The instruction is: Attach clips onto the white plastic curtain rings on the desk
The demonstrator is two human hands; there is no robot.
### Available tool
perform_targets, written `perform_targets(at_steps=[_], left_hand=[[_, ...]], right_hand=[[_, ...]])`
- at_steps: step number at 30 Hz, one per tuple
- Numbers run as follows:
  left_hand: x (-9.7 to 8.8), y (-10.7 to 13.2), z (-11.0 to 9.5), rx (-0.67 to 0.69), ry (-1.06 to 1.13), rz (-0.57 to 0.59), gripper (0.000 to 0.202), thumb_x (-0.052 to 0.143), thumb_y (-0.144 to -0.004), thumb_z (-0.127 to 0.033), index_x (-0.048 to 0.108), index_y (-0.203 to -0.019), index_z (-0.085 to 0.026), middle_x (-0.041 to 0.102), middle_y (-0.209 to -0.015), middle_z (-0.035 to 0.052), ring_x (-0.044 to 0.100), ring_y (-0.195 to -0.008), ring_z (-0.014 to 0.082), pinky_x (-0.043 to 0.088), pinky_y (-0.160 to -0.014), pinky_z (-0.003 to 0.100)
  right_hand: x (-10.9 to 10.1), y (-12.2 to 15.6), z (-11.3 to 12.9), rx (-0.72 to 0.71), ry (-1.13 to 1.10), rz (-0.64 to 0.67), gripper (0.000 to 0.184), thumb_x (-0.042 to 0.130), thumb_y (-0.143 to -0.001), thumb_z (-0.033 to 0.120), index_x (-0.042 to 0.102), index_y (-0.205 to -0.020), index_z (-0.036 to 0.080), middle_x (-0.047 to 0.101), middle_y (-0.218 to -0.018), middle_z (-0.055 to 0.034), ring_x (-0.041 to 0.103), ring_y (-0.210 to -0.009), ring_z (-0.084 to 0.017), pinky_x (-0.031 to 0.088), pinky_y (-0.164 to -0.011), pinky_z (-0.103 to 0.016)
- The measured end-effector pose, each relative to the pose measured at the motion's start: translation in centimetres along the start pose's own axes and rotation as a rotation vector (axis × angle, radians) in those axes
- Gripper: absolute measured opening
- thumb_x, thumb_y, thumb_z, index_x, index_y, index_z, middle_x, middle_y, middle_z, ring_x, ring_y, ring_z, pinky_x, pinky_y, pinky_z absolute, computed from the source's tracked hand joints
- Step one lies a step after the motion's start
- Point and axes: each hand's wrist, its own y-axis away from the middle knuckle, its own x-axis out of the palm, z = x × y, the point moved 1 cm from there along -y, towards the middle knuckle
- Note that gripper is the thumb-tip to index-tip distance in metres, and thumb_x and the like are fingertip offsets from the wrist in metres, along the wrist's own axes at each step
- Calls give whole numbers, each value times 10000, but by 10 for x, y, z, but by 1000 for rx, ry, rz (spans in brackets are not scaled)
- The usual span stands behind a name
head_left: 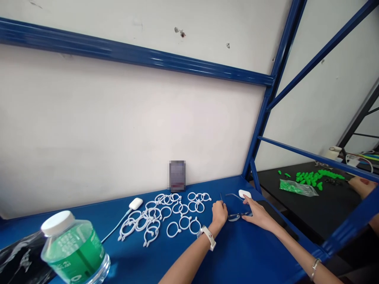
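A pair of eyeglasses (233,217) is held low over the blue shelf between my two hands, its lenses facing toward me. Curled fingers of my left hand (219,213) close on its left side, where a thin dark temple sticks up. My right hand (258,213) has its thumb at the right lens and its forefinger by the other temple, with a wide gap between the two. The fingertips partly cover the frame. Just behind that forefinger lies a white rounded case (244,193).
Many white plastic rings (173,229) lie left of my hands. A white charging case (136,203) with a cable and a green-labelled bottle (75,248) stand farther left. Blue posts (259,130) border the shelf. Green pieces (309,177) and another person's hand (363,185) are at right.
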Motion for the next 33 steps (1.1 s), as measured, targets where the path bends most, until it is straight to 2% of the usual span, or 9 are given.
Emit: perform_targets(at_steps=[4, 8, 12, 17, 20, 23, 28, 30, 33], left_hand=[[5, 3, -7, 78, -219, -15, 369, 358, -935, -153, 683, -1090, -75, 630, -1115, 225, 577, -1103, 302, 417, -969, 394], [6, 5, -10, 177, -380, 54, 319, 451, -856, -91, 716, -1033, -78, 549, -1248, 237, 480, -1216, 367, 352, -1045, 494], [6, 1, -5, 238, -440, 166, 272, 484, -836, -110, 752, -867, -150, 643, -1014, 166, 572, -1047, 311, 438, -961, 456], [-9, 2, 0, 320, -426, 158, 296, 454, -864, -146, 745, -838, -196, 648, -805, 93, 589, -912, 241, 468, -904, 365], [-35, 11, 4, 344, -408, 59, 343, 400, -918, -226, 740, -929, -181, 653, -895, 110, 587, -934, 243, 468, -895, 351], [-77, 24, 18, 315, -417, -77, 333, 413, -902, -206, 698, -1066, -155, 609, -1089, 150, 554, -1049, 284, 453, -925, 396], [-151, 44, 59, 276, -607, -361, 290, 394, -915, -144, 664, -1021, -141, 591, -1010, 116, 556, -988, 260, 462, -894, 394], [-170, 49, 75, 254, -702, -436, 303, 376, -918, -120, 648, -1051, -145, 585, -1032, 115, 548, -976, 257, 464, -873, 390], [-181, 49, 92, 215, -851, -439, 306, 409, -906, -98, 631, -1105, -166, 579, -1094, 104, 542, -1027, 262, 460, -869, 373]], right_hand=[[9, -4, 4, -106, -48, -29, 502, 603, -745, 304, 582, -1239, 225, 669, -1106, -80, 613, -1108, -277, 463, -983, -405], [14, -2, 17, -227, -8, -93, 292, 520, -841, 293, 699, -1060, 222, 619, -1200, -119, 547, -1193, -302, 427, -1021, -461], [9, -1, 34, -290, 46, -62, 290, 434, -885, 271, 719, -923, 232, 468, -1419, -106, 379, -1352, -353, 385, -1043, -525], [3, -15, 46, -410, 32, 167, 250, 379, -889, 215, 621, -827, 240, 647, -930, -67, 587, -971, -259, 441, -929, -451], [4, -31, 47, -426, 38, 144, 211, 369, -871, 186, 569, -817, 228, 614, -842, -48, 570, -829, -226, 449, -823, -392], [4, -50, 48, -375, 29, 157, 164, 376, -878, 219, 528, -818, 223, 608, -833, -40, 562, -745, -203, 435, -688, -325], [13, -70, 52, -347, 4, 177, 139, 394, -856, 227, 449, -729, 218, 585, -806, -45, 544, -709, -192, 421, -643, -302], [20, -71, 53, -353, 5, 146, 149, 385, -846, 209, 423, -703, 219, 582, -797, -50, 545, -730, -201, 435, -680, -319], [29, -70, 54, -358, 8, 107, 157, 369, -840, 189, 413, -693, 220, 582, -782, -51, 546, -742, -206, 445, -733, -342]])
